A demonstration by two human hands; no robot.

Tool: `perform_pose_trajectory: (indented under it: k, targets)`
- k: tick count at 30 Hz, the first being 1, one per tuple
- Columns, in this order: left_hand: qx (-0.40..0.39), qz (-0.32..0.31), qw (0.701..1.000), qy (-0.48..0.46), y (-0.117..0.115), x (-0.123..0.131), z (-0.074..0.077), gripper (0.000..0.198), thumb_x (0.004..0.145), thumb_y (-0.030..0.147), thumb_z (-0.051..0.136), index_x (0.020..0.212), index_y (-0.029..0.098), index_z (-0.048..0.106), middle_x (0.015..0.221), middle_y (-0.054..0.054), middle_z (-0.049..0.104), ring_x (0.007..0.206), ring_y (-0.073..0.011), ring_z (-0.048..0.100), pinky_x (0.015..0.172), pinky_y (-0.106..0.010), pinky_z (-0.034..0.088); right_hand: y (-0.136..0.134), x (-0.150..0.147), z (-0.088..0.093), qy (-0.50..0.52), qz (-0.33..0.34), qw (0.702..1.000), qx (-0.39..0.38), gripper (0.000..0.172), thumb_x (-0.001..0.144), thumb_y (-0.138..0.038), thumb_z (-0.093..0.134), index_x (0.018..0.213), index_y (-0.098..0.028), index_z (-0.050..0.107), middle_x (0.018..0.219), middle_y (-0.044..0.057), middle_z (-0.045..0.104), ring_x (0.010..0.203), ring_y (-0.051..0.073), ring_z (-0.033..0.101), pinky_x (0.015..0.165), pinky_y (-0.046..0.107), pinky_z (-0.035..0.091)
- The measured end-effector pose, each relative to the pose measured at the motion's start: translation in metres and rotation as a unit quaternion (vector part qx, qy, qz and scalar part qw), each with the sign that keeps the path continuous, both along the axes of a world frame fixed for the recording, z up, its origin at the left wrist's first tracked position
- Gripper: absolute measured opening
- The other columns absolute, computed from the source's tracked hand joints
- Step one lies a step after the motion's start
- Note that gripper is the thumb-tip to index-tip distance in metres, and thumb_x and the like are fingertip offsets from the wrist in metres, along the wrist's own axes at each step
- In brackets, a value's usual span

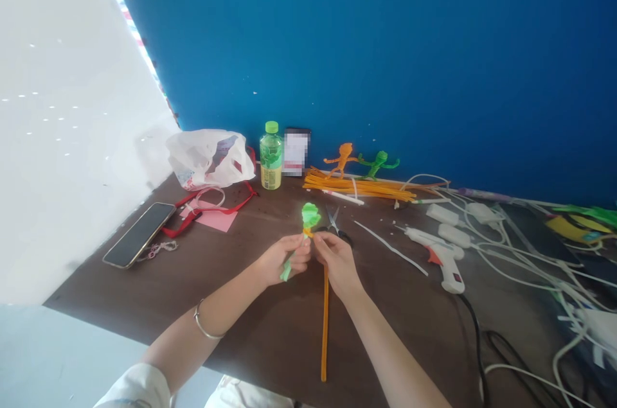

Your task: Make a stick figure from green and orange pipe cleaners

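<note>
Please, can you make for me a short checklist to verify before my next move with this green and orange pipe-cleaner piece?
1. Green fuzzy pipe-cleaner piece gripped by left hand and right hand: ok.
2. Firm join with long orange pipe-cleaner stem: cannot tell.
3. Silver-bladed scissors lying just beyond the hands on the dark brown table: ok.
4. White hot glue gun lying away from the hands: ok.
5. Glue gun warmed up: cannot tell.

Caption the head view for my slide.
Left hand and right hand hold green and orange pipe cleaners near scissors and a hot glue gun.
</note>
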State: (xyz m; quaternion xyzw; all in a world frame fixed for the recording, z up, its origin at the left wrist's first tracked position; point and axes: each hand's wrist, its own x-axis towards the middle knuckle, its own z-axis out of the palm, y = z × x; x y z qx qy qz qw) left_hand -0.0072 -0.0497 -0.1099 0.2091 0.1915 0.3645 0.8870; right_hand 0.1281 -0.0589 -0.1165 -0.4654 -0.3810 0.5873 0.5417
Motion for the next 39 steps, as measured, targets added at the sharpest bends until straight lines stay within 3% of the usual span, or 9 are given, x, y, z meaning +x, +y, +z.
perform_pose_trajectory:
  k: [5, 11, 15, 19, 21, 24, 28, 34, 39]
  targets:
    - [-0.094, -0.098, 0.988, -0.075, -0.003, -0.007, 0.001, 0.023, 0.077, 0.014, 0.047, 0.060, 0.015, 0.032, 0.052, 0.007, 0.016, 0.036, -0.0018, 0.017, 0.035, -0.013, 0.018, -0.003, -0.002, 0.002, 0.001, 0.053, 0.998, -0.015, 0.029, 0.062, -0.043, 0.068, 0.067, -0.016, 0.062, 0.058, -0.002, 0.047, 0.049, 0.007, 0.035, 0.043, 0.020, 0.027]
    - [-0.123, -0.102, 0.982, -0.097, -0.002, -0.008, 0.000, 0.024, 0.079, 0.017, 0.045, 0.060, 0.016, 0.032, 0.052, 0.007, 0.013, 0.035, -0.0022, 0.013, 0.034, -0.013, 0.016, -0.010, -0.011, 0.004, 0.083, 0.075, 0.992, -0.051, 0.026, 0.067, -0.041, 0.066, 0.068, -0.016, 0.062, 0.051, -0.005, 0.039, 0.044, 0.004, 0.027, 0.041, 0.019, 0.021]
    - [-0.063, -0.077, 0.993, -0.056, -0.002, -0.001, 0.001, 0.016, 0.082, 0.025, 0.045, 0.069, 0.015, 0.041, 0.051, 0.008, 0.017, 0.035, -0.0022, 0.016, 0.034, -0.013, 0.016, -0.013, -0.017, 0.007, 0.101, -0.014, 0.994, -0.036, 0.024, 0.063, -0.041, 0.068, 0.065, -0.018, 0.061, 0.052, -0.004, 0.046, 0.046, 0.007, 0.036, 0.043, 0.021, 0.028]
    - [0.080, 0.004, 0.994, 0.077, -0.005, 0.007, 0.002, 0.021, 0.078, 0.038, 0.051, 0.080, 0.018, 0.044, 0.051, 0.007, 0.033, 0.036, -0.0037, 0.026, 0.036, -0.016, 0.019, -0.015, -0.019, 0.009, 0.038, -0.085, 0.996, -0.001, 0.024, 0.064, -0.040, 0.067, 0.064, -0.017, 0.061, 0.051, -0.003, 0.047, 0.048, 0.009, 0.039, 0.045, 0.023, 0.032]
    - [0.173, 0.073, 0.966, 0.176, -0.007, 0.010, 0.001, 0.020, 0.076, 0.035, 0.055, 0.082, 0.019, 0.046, 0.053, 0.006, 0.040, 0.037, -0.0050, 0.032, 0.039, -0.018, 0.024, -0.015, -0.018, 0.009, 0.019, -0.092, 0.995, 0.012, 0.024, 0.065, -0.041, 0.065, 0.066, -0.017, 0.061, 0.052, -0.002, 0.048, 0.048, 0.009, 0.039, 0.045, 0.024, 0.033]
    - [0.282, 0.170, 0.892, 0.310, -0.010, 0.010, -0.002, 0.015, 0.077, 0.033, 0.054, 0.079, 0.018, 0.053, 0.057, 0.003, 0.046, 0.046, -0.0080, 0.040, 0.049, -0.021, 0.031, -0.013, -0.016, 0.006, -0.020, -0.111, 0.994, 0.017, 0.027, 0.067, -0.043, 0.063, 0.073, -0.017, 0.065, 0.050, -0.003, 0.046, 0.045, 0.008, 0.035, 0.042, 0.023, 0.029]
    - [0.330, 0.242, 0.840, 0.356, -0.011, 0.008, -0.007, 0.013, 0.078, 0.027, 0.053, 0.069, 0.019, 0.058, 0.061, 0.000, 0.049, 0.057, -0.0122, 0.040, 0.057, -0.022, 0.029, -0.013, -0.015, 0.004, -0.092, -0.144, 0.985, 0.031, 0.028, 0.067, -0.043, 0.062, 0.077, -0.017, 0.067, 0.051, -0.001, 0.051, 0.048, 0.011, 0.043, 0.044, 0.024, 0.033]
    - [0.309, 0.214, 0.848, 0.374, -0.014, 0.013, -0.006, 0.026, 0.084, 0.035, 0.040, 0.067, 0.018, 0.051, 0.053, 0.002, 0.042, 0.052, -0.0114, 0.036, 0.054, -0.023, 0.025, -0.020, -0.020, 0.002, -0.183, -0.203, 0.958, 0.087, 0.024, 0.070, -0.038, 0.061, 0.080, -0.017, 0.068, 0.079, 0.007, 0.067, 0.075, 0.021, 0.060, 0.068, 0.033, 0.045]
    - [0.221, 0.198, 0.920, 0.256, -0.015, 0.017, -0.002, 0.033, 0.082, 0.044, 0.041, 0.064, 0.017, 0.043, 0.055, 0.004, 0.037, 0.050, -0.0079, 0.034, 0.052, -0.021, 0.027, -0.021, -0.022, 0.001, -0.290, -0.203, 0.923, 0.151, 0.023, 0.075, -0.038, 0.055, 0.080, -0.020, 0.068, 0.083, 0.008, 0.068, 0.078, 0.022, 0.061, 0.076, 0.035, 0.044]
